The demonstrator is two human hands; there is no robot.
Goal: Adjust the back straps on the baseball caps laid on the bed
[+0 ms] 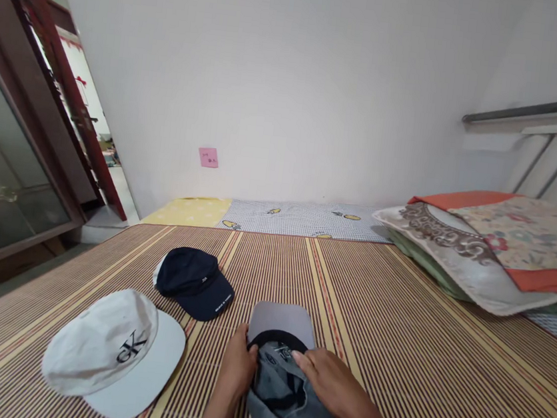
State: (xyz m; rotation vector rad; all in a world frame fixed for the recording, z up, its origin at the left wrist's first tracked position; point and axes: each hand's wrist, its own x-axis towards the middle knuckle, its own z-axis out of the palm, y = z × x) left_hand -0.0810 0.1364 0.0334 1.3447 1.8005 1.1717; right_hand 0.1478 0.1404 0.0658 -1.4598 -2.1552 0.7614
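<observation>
One pale wall (322,93) behind; striped mat (420,379) spread in front of it. Cushion (458,263) at far right, patterned cloth (547,233) on top. White cap (102,343) on the mat at left, dark letters on its front, brim toward lower right. Gray cap (272,416) on the mat, near edge, center: inside facing up, brim pointing away, held by both hands. Navy cap (190,276) just beyond the white cap, small white print on its brim. Right hand (327,379) closed on the gray cap's right rim, thumb at the inside; left hand (239,363) pinches its left rim near the brim, fingers underneath seemingly hidden. Pink note (208,157) on the wall, writing too small to read.
</observation>
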